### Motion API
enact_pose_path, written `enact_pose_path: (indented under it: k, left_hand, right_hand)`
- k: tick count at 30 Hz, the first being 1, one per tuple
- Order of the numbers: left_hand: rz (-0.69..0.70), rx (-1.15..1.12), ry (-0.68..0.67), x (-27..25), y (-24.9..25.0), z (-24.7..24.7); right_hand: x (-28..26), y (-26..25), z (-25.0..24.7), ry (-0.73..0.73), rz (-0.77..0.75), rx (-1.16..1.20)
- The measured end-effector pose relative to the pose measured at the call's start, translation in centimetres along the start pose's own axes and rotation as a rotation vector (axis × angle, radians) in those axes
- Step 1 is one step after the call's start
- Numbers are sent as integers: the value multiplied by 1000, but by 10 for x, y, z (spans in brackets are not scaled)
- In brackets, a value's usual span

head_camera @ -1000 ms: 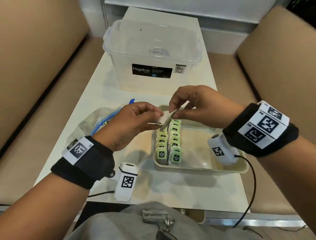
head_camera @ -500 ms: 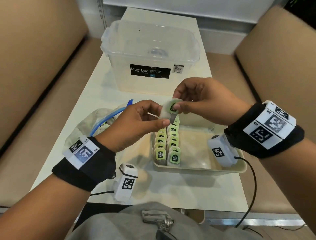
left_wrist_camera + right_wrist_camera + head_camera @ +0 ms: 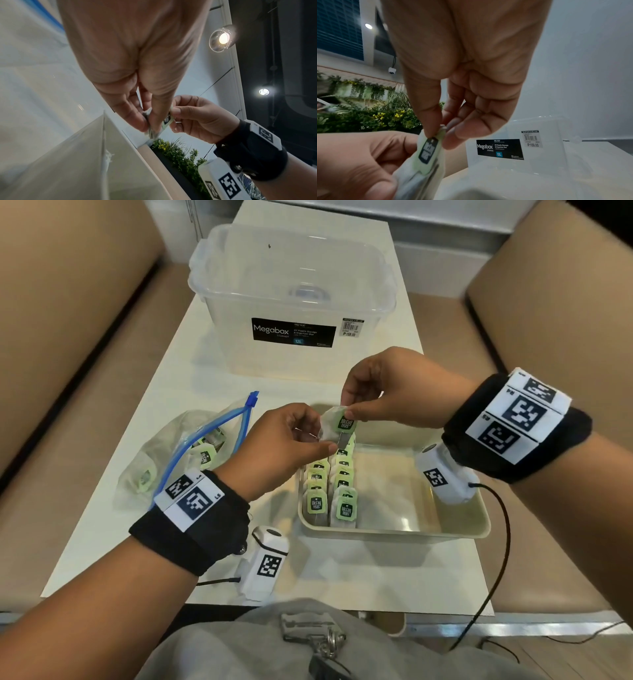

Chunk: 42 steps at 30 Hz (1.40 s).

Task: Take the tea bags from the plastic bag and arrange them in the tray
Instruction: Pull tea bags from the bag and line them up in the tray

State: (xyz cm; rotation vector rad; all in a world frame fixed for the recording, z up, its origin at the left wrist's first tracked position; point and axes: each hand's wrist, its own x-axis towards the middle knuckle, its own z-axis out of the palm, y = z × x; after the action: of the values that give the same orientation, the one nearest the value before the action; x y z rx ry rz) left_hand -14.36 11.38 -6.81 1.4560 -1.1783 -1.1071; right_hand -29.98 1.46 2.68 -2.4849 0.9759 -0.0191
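Two rows of tea bags stand along the left side of the tray; its right side is unfilled, and several bags remain in the plastic bag near the bench's left edge. Left hand and right hand fingers pinch one tea bag above the tray's far-left corner. Compared with 0.5 s ago, the tag now faces the camera.

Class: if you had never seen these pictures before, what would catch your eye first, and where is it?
Both hands, left hand and right hand, pinch one tea bag above the tray, where green-tagged tea bags stand in two rows. Behind sits a clear Megabox storage box.
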Motion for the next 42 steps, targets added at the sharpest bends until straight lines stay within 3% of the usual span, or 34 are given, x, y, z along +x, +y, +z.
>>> enact_pose_path:
  k: [8,12,16,22,42]
  left_hand:
    - [-6,151,56,2,-8,-6]
    - [-54,201,101,4,-19,-14]
    - [-128,280,52,3,-25,-10]
    - [-139,299,-2,-2,-28,-7]
    - [-151,215,-20,2,-34,-9]
  right_hand:
    - [5,15,0,-34,82,-19]
    - [11,28,6,-49,182,-223]
    - [21,38,26,-110,265,-438]
    - [35,52,53,-202,326,-545]
    - [25,44,61,-154,256,-763]
